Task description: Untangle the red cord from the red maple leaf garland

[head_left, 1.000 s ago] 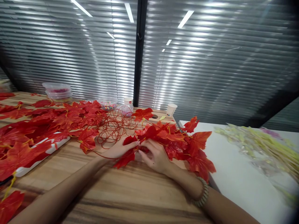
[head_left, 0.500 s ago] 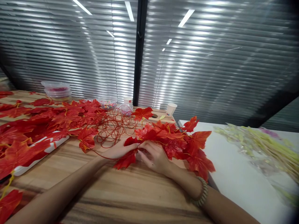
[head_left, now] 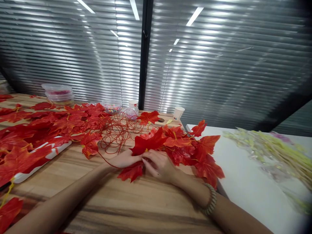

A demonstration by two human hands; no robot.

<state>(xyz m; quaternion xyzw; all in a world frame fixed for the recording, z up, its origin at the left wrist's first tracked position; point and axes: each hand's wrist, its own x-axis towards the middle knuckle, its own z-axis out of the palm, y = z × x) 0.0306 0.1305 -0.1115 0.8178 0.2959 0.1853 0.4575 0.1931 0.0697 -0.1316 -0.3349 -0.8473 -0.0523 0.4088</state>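
Note:
My left hand (head_left: 124,160) and my right hand (head_left: 158,165) meet at the middle of the wooden table (head_left: 136,204), fingers pinched together on a red maple leaf (head_left: 147,143) and the thin red wire (head_left: 117,133) that runs to it. Another red leaf (head_left: 130,172) lies under my fingers. A pile of red leaves (head_left: 192,149) spreads to the right of my hands. A beaded bracelet (head_left: 211,203) is on my right wrist.
Many more red leaves (head_left: 36,133) cover the table's left side, partly over a white tray (head_left: 41,162). Stacked plastic tubs (head_left: 58,95), a bowl of beads (head_left: 112,106) and two paper cups (head_left: 178,113) stand at the back. Yellow-green artificial stems (head_left: 275,152) lie on the white table at right.
A red leaf has risen upright just behind my fingers, and both hands have shifted slightly toward me while staying pinched together.

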